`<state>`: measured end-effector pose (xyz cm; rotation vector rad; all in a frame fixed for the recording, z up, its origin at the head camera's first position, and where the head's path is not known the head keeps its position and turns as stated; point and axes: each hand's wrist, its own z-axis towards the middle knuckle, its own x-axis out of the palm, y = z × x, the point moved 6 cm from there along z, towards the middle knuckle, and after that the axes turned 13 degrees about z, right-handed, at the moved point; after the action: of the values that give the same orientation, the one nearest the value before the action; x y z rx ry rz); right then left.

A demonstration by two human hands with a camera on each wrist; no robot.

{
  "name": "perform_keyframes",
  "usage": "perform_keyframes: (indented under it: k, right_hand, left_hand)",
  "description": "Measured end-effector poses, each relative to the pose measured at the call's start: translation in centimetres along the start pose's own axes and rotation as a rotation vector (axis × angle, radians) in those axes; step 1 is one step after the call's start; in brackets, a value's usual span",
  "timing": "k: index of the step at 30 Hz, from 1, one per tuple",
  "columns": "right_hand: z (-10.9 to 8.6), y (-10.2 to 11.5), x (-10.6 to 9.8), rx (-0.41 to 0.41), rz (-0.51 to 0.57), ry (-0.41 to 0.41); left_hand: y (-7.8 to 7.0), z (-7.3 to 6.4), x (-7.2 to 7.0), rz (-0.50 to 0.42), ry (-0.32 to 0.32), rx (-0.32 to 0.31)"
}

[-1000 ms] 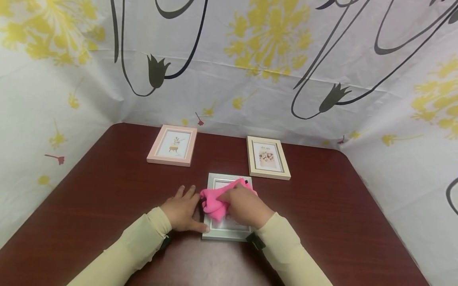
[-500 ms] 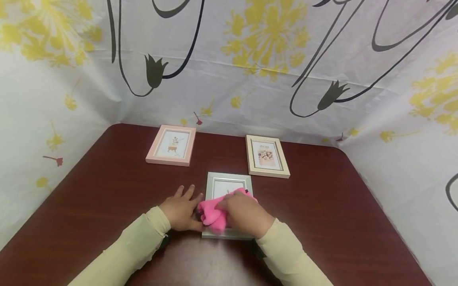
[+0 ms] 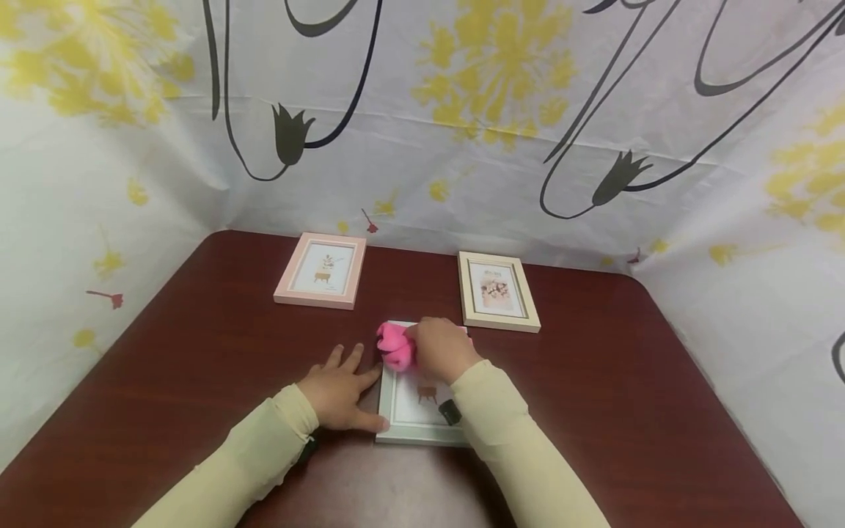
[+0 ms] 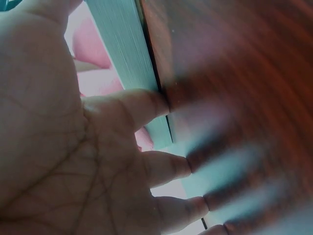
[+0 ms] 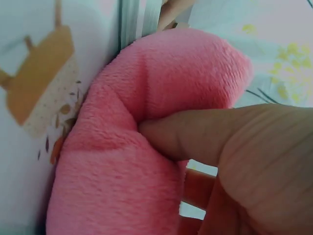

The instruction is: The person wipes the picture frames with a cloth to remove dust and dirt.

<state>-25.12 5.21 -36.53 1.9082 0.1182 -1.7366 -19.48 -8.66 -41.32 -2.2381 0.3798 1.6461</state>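
A pale green picture frame (image 3: pixel 422 435) lies flat on the table, its print partly covered. Bunched in my right hand (image 3: pixel 444 350) is a pink cloth (image 3: pixel 396 347), pressed on the upper part of the frame. The right wrist view shows the thumb digging into the fluffy cloth (image 5: pixel 117 161) beside the printed picture (image 5: pixel 44 83). My left hand (image 3: pixel 339 392) has its fingers spread, the thumb touching the frame's lower left corner and the other fingers at its left side. In the left wrist view the palm (image 4: pixel 73 142) is seen against the green frame edge (image 4: pixel 124 49).
At the back left of the dark red table (image 3: pixel 218 352) lies a pink picture frame (image 3: pixel 321 270). A cream picture frame (image 3: pixel 498 291) lies at the back right. A patterned white cloth wall (image 3: pixel 409 147) surrounds the table's back and sides.
My right hand has moved the pink cloth down the green frame, then up to its top edge, uncovering the lower part of the print. The left hand has stayed nearly still.
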Motion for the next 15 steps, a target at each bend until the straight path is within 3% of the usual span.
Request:
perform_keyframes:
  k: [4, 8, 15]
  right_hand:
    - [0.4, 0.0, -0.1, 0.013, 0.016, -0.013]
    - [0.0, 0.3, 0.4, -0.042, 0.011, 0.036]
    - [-3.4, 1.4, 1.0, -0.208, 0.043, 0.065]
  left_hand:
    - [-0.1, 0.0, -0.1, 0.011, -0.007, 0.008]
    - [0.0, 0.0, -0.1, 0.026, -0.014, -0.002]
    - [0.1, -0.3, 0.0, 0.016, -0.020, -0.007]
